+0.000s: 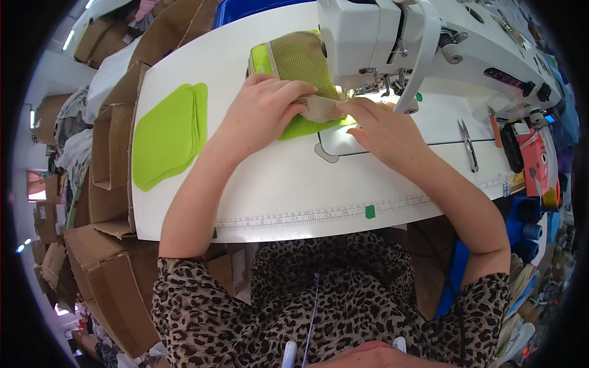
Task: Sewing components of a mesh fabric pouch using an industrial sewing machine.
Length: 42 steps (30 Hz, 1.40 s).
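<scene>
White table (270, 184): beige fabric (322, 109) between left grip (268, 105), right grip (385, 129).

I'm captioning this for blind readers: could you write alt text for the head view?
A person's left hand pinches beige and lime fabric at a white sewing machine, while the right hand touches it. Stacked lime pieces lie left on the white table; snips lie right.
</scene>
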Each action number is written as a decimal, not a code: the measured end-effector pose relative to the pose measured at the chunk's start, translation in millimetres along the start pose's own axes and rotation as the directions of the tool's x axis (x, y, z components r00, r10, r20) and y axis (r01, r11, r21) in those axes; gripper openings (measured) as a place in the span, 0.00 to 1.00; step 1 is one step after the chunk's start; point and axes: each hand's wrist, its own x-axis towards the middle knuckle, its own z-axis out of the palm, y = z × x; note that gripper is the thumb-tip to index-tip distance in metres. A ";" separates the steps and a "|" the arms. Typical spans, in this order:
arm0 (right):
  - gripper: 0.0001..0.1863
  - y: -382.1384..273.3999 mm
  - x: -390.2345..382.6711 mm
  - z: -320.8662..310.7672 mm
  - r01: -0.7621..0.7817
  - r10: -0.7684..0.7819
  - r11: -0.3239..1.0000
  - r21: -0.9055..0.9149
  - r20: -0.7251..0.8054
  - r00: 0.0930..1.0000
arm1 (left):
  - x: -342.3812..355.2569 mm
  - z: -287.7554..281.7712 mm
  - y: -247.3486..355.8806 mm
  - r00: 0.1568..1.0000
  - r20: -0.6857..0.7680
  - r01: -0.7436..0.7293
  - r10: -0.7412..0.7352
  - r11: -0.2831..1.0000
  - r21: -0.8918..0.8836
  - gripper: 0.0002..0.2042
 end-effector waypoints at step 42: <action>0.13 16.9 5.7 23.8 0.022 -0.024 0.996 -0.088 -0.026 0.999 | -17.4 43.8 -29.0 0.969 -0.232 -0.072 0.083 0.996 0.058 0.13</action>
